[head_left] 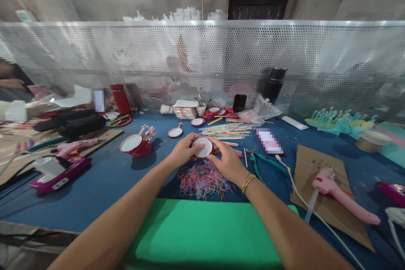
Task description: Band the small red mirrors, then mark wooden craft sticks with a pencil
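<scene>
My left hand (pixel 186 152) and my right hand (pixel 228 158) are closed on a small round red-rimmed disc (pixel 205 147) with a white face. The left thumb lies across its face, and the right fingers grip its right edge. Right below the hands spreads a pile of thin multicoloured rubber bands (pixel 204 180). On the left stands a stack of similar red-rimmed discs (pixel 136 145) with short pale necks. Another such disc (pixel 175 132) with a neck lies behind my left hand, and one more disc (pixel 198 122) sits farther back.
Thin printed sticks (pixel 232 130) lie behind my hands. Right of them are teal-handled pliers (pixel 257 166), a phone (pixel 270 141) and a pink glue gun (pixel 343 196) on cardboard (pixel 306 168). A purple power strip (pixel 61 176) is left. A perforated metal panel (pixel 142 57) bounds the back.
</scene>
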A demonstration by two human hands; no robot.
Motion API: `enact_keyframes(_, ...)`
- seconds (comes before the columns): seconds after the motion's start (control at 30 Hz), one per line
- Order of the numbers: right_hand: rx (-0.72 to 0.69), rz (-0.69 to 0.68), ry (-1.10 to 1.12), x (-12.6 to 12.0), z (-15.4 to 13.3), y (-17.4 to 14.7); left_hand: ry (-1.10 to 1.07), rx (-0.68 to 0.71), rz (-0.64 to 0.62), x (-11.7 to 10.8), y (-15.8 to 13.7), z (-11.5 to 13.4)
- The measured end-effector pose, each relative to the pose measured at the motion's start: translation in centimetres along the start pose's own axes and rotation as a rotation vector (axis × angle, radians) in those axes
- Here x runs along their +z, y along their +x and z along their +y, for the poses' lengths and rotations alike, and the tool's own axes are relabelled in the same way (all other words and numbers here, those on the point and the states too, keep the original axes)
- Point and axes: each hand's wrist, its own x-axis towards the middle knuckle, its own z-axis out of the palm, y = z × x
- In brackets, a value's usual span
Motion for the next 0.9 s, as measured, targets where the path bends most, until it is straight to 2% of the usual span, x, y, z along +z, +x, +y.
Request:
enact_keyframes(0.33,0.039,-0.029,0.002,0.0,-0.1,-0.1,0.058,-0.053,0.025,0.1,-0.1,0.0)
enact_keyframes(0.53,0.036,0.016,-0.022,-0.1,0.6,0.1,0.021,-0.008,-0.054,-0.1,-0.3,0.3)
enact_keyframes(0.63,0.047,0.049,-0.020,0.0,1.0,0.2,0.025,0.087,-0.071,-0.1,-0.2,-0.1)
enact_keyframes(0.73,0.071,0.058,-0.021,0.0,1.1,0.2,0.043,0.191,-0.059,-0.1,0.1,-0.5)
enact_keyframes(0.8,0.094,0.063,-0.024,-0.1,1.1,0.2,0.059,0.190,-0.046,-0.4,0.4,-0.6)
enact_keyframes(0.9,0.124,0.090,-0.027,-0.1,1.2,0.2,0.142,0.151,0.061,-1.3,0.7,-0.6)
